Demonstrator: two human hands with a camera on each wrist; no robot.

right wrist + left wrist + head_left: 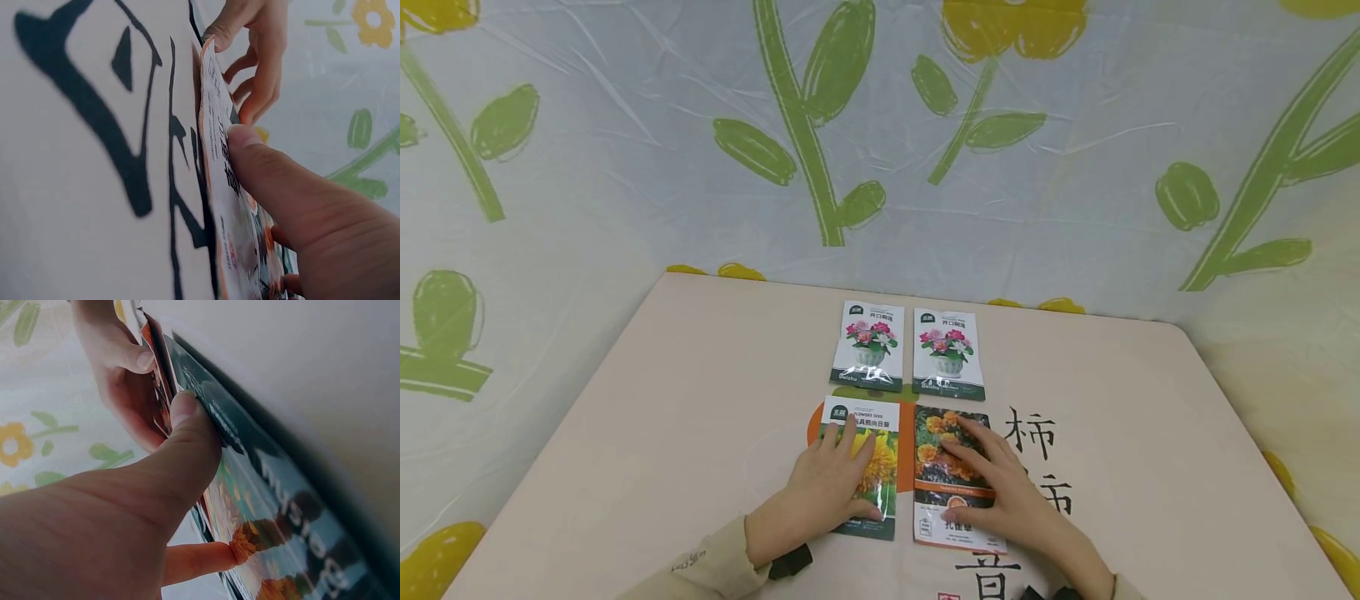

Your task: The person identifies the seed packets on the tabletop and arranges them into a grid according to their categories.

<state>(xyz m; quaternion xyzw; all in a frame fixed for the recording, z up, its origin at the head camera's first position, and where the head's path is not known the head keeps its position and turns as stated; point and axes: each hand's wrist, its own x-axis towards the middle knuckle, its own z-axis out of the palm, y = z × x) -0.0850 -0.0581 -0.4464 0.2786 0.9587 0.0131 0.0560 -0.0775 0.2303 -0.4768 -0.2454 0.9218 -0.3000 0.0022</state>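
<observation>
A sunflower seed packet (883, 467) lies flat in the near left of a group of seed packets, with my left hand (827, 483) resting on it, fingers spread. Beside it is a marigold seed packet (934, 471), and my right hand (1018, 496) rests there with fingers spread and slightly bent. In the left wrist view the left thumb touches the packet's dark green edge (275, 481). The right wrist view has the right thumb on the white lower part (215, 134) of the marigold packet. Both hands partly cover the printed pictures.
Behind these two packets lie two white packets with pink flowers in a pot, one at left (870, 346) and one at right (948, 354). The pale tabletop (685, 400) carries black characters (1032, 433) and an orange print. A flower-patterned sheet (647, 167) hangs behind.
</observation>
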